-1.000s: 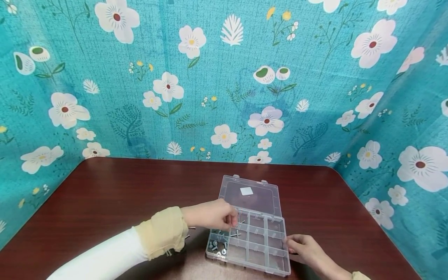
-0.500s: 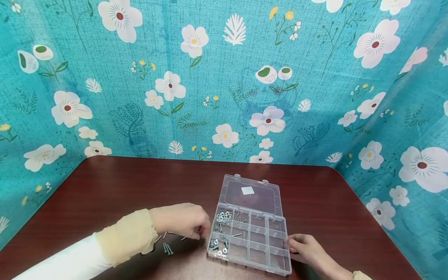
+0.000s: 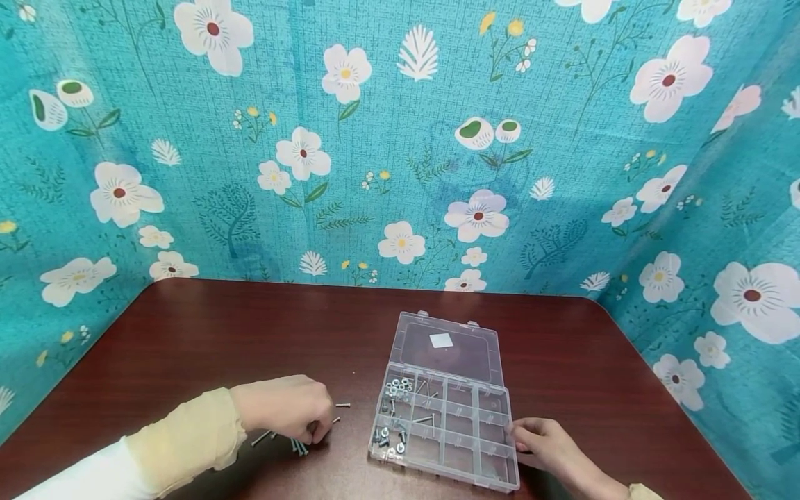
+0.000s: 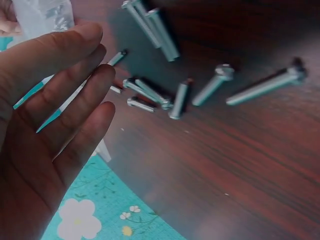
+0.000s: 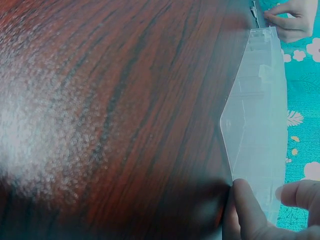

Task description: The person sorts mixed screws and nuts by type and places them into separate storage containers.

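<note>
My left hand (image 3: 287,406) is low above the dark red table (image 3: 269,333), to the left of the box. In the left wrist view its fingers are loose, slightly bent and a little spread, with the fingertips near several silvery screws (image 4: 212,85) which lie scattered on the wood. Some screws are long, others look shorter; from above, a few show on the left of this hand, two on its right, and a small group just at its near side.

My right hand (image 3: 546,444) is at the right side of the clear plastic box (image 3: 459,476). With thumb and finger I hold the side wall, one tip at the lower edge and another at the upper rim.

The box is divided in compartments. In the left column there are nuts (image 3: 398,389) in the far one, small pieces in the middle one, and short bolts (image 3: 384,435) in the near one. The next column has thin screws (image 3: 425,419) in its far and middle compartments.

The transparent lid (image 3: 446,364) lies open toward the far side. It carries a white label (image 3: 441,340); if it bears writing, this is too small to read. Behind the table hangs a turquoise curtain (image 3: 375,139) with printed white flowers.
</note>
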